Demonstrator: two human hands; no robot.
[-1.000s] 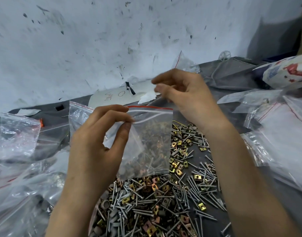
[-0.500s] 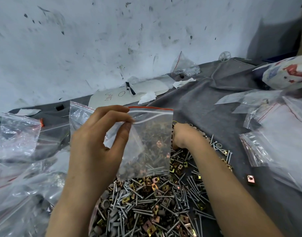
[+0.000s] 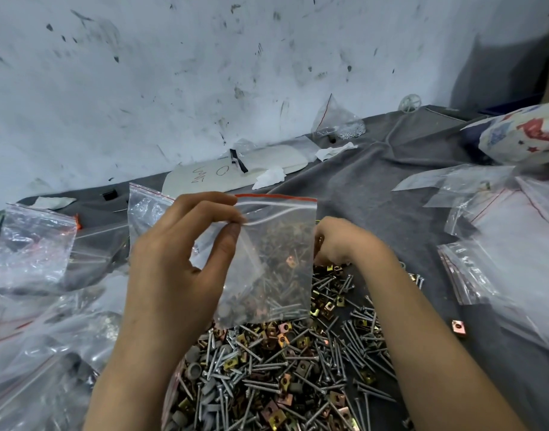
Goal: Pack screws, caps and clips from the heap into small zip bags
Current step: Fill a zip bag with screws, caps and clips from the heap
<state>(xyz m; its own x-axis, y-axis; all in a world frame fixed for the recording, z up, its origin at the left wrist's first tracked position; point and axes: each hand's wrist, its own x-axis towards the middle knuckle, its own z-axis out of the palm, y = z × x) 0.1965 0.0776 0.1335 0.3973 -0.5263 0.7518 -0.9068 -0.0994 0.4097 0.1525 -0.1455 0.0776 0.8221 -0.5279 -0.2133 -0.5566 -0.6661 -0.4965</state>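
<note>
One view, head camera. A second ago the right grip (image 3: 338, 244) was up at the mouth of the zip bag (image 3: 276, 259). Half a second ago it had dropped to the heap (image 3: 298, 362), and it's still there at the far edge, partly behind the bag.

My read: last drop-in is done, next pick is under way, and the bag is far from full. Its fingers curl down into the parts, but the bag hides the tips, so I can't tell if it holds anything.

The left grip (image 3: 173, 275) is unchanged. Thumb and fingers pinch the bag's near lip just under the zip strip, mouth gaping, bag hanging upright over the heap. A few screws seem to sit in the bag's bottom, though the heap shows through.

The heap lies on the grey-cloth counter (image 3: 376, 188), directly below the bag, with the right grip in it.
</note>
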